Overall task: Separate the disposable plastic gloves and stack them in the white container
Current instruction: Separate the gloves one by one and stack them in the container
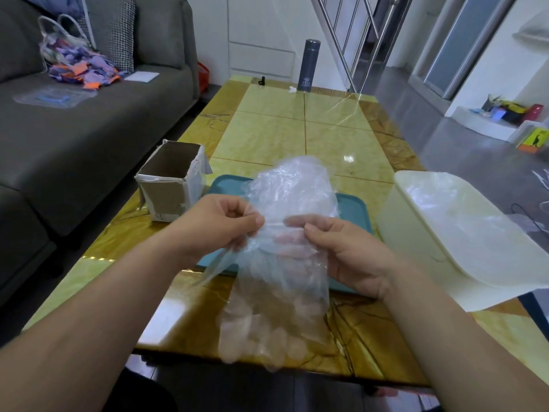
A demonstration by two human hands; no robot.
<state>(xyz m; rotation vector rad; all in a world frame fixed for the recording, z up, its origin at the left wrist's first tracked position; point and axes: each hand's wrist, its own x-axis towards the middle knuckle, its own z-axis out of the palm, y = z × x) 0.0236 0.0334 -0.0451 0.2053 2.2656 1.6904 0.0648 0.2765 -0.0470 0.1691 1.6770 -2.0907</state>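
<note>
A bunch of clear disposable plastic gloves (285, 281) hangs in the air above the table's near edge, its finger ends dangling down. My left hand (219, 224) pinches a thin layer at the bunch's upper left. My right hand (347, 251) grips the right side, fingers curled behind the plastic and thumb in front. More crumpled gloves (297, 179) rise behind my hands over a teal tray (353, 209). The white container (416, 221) stands at the right, with clear gloves lying flat inside it.
An open cardboard box (169, 179) stands left of the tray on the glossy yellow table (297, 126). A dark flask (309, 65) stands at the far end. A grey sofa (74, 123) runs along the left. The container overhangs the table's right edge.
</note>
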